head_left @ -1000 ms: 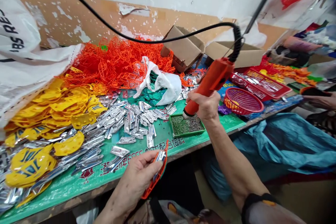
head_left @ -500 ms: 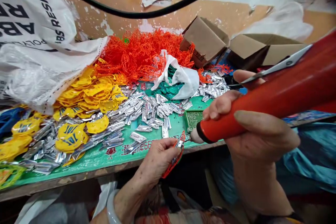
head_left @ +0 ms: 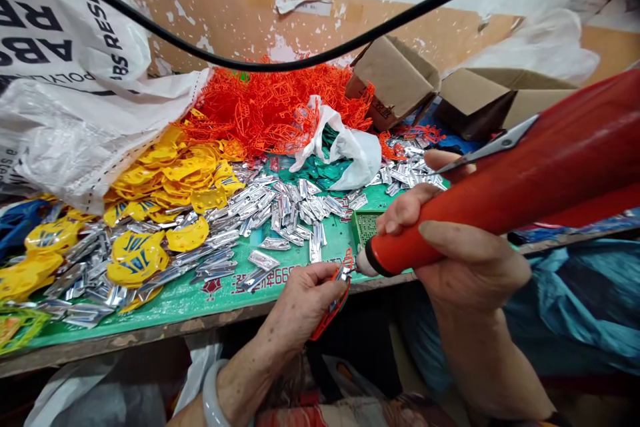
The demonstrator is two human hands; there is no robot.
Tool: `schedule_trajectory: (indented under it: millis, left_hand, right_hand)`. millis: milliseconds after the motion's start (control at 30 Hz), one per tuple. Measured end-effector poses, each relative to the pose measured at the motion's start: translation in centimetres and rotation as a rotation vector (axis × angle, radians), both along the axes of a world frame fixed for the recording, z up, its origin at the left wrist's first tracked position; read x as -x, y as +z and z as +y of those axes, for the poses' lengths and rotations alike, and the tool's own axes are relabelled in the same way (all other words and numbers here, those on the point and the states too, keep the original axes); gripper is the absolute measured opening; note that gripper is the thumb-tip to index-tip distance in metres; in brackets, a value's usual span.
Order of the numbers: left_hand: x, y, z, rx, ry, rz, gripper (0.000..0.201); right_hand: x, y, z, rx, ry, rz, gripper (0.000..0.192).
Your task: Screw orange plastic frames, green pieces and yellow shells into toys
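Observation:
My left hand pinches an orange plastic frame with a shiny metal plate on it, just off the table's front edge. My right hand is wrapped round a red electric screwdriver. Its pale nose points left at the metal plate, close to it; I cannot tell whether the bit touches. Scissors lie along the top of the screwdriver, by the fingers of the same hand; their handles are hidden. Behind the tip stands a small green tray of tiny pieces, partly covered by my right hand.
Shiny metal plates and yellow plastic pieces cover the green tabletop. An orange heap lies behind, near a white bag of green pieces. Cardboard boxes stand at the back right. A black cable hangs across the view.
The screwdriver has moved left, its nose now close against the metal plate. My right hand and the scissors have moved with it. The hanging cable sags lower. My left hand stays nearly still.

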State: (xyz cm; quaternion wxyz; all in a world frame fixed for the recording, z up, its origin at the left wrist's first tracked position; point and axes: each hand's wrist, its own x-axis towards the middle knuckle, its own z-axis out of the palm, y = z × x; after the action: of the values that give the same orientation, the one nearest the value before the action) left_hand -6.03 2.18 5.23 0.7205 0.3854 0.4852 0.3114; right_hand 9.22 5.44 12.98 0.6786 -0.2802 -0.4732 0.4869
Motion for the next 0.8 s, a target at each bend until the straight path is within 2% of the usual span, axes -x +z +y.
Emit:
schedule_trajectory:
  millis: [333, 600, 800]
  left_hand:
    - [-0.02, -0.45, -0.16, 0.012, -0.004, -0.001, 0.015]
    - [-0.31, -0.30, -0.40, 0.020, 0.022, -0.026, 0.023]
    - [-0.53, -0.26, -0.63, 0.010, 0.071, -0.042, 0.026]
  right_hand:
    - [0.18, -0.24, -0.06, 0.025, -0.012, -0.028, 0.017]
    - [0.06, -0.53, -0.62, 0.034, 0.042, -0.062, 0.032]
    - [0.21, -0.70, -0.71, 0.020, 0.005, -0.075, 0.038]
